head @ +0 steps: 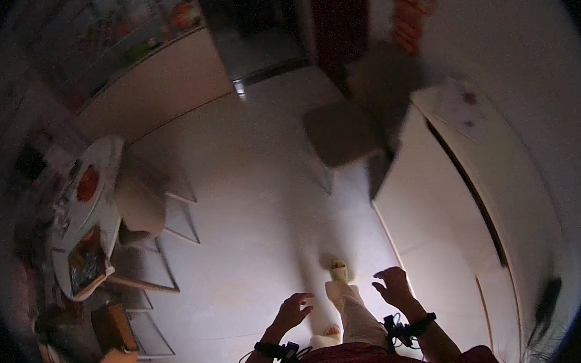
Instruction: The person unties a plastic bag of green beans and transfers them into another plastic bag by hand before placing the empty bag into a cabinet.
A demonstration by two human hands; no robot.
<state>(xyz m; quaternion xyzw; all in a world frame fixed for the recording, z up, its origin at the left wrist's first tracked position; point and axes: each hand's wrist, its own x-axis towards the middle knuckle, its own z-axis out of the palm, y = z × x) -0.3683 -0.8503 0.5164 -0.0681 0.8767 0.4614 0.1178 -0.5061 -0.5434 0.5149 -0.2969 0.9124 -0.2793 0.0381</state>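
Note:
My left hand [292, 311] hangs over the pale floor [232, 228], its fingers slightly bent and holding nothing. My right hand [395, 287], also with nothing in it, has thumb and fingers apart beside the white low cabinet [423, 221]. Whether it touches the cabinet is hard to tell, though a gap seems to show. Black straps with small devices and cables circle both wrists, one on the left [279, 352] and one on the right [409, 326]. Between my hands a light trouser leg [351, 311] ends in a yellowish slipper [339, 273] set forward.
Left stands a white table [106, 151] bearing a red item [87, 183] and an open box [88, 264]. Beige chairs, including one at the table [139, 200], have thin legs jutting out. Ahead right, a dark-seated chair [340, 133] adjoins the cabinet. A doorway [268, 48] lies beyond.

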